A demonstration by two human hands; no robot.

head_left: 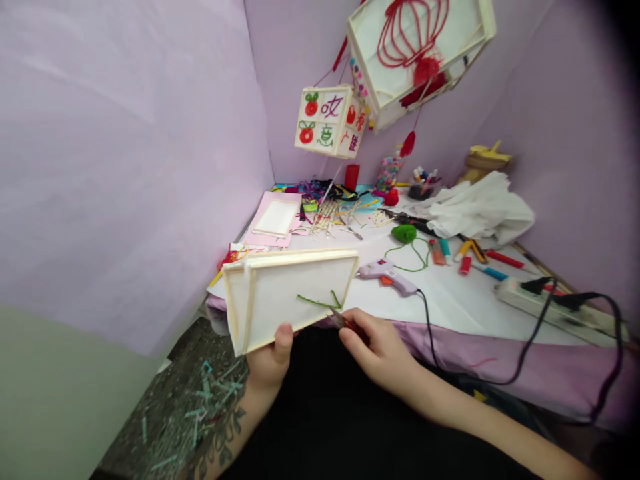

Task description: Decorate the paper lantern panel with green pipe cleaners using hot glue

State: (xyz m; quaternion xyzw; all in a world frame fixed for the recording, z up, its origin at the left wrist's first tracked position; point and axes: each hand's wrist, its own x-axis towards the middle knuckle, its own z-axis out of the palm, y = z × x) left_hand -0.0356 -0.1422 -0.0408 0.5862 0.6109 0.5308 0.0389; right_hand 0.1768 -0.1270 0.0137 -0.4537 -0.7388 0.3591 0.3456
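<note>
My left hand [273, 357] grips the lower edge of a white panelled frame [280, 287] with pale stick borders, its thumb on the front. A bent green strand [316, 301] lies on the panel near its lower right corner. My right hand [373, 340] is closed on a small pointed tool [338, 318], whose tip is at the panel's lower edge beside the strand. The tool's handle is mostly hidden by the fingers, so its kind is unclear.
On the table [440, 300] lie a lilac glue gun [387, 275], green yarn [404, 233], markers [465, 265] and a power strip [555, 310]. White cloth [483, 208] is heaped at the right. Decorated lanterns [327, 120] hang above; scraps litter the floor [185, 400].
</note>
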